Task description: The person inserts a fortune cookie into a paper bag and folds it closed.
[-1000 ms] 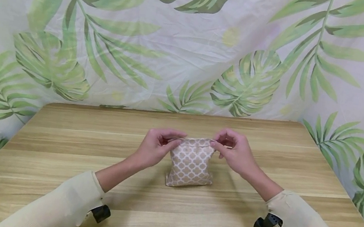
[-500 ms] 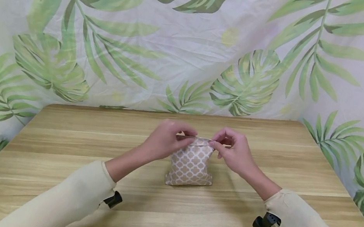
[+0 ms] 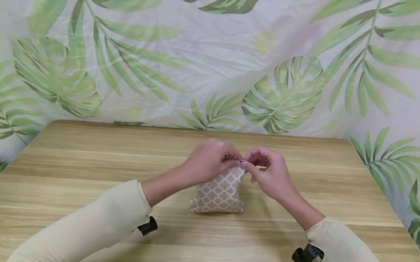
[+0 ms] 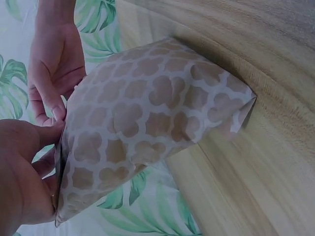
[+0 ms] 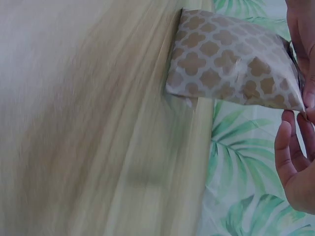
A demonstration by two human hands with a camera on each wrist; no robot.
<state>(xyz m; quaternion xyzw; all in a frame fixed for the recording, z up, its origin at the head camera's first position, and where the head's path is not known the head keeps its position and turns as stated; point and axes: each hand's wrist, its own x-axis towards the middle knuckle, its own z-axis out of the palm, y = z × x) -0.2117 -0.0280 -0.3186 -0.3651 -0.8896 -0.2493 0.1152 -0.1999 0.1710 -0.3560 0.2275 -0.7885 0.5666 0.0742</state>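
Observation:
A small tan pouch [image 3: 221, 194] with a white lattice pattern stands on the table, its body puffed out. My left hand [image 3: 210, 160] pinches its top edge between thumb and fingers, covering the upper left part of the pouch in the head view. At the upper right corner my right hand [image 3: 268, 170] pinches the same edge, and the two hands' fingertips nearly meet. The left wrist view shows the pouch [image 4: 142, 103] from the side, with my left hand [image 4: 22, 172] along its top edge. In the right wrist view the right hand [image 5: 300, 157] is at the pouch's corner.
The wooden table [image 3: 105, 178] reaches back to a hanging cloth [image 3: 212, 59] printed with green leaves. A small black camera [image 3: 148, 226] sits under the left sleeve, and another black camera [image 3: 307, 256] under the right sleeve.
My left hand has slid rightward along the pouch's top edge, from the left corner to close beside the right hand. The right hand has stayed nearly still, pinching the right corner.

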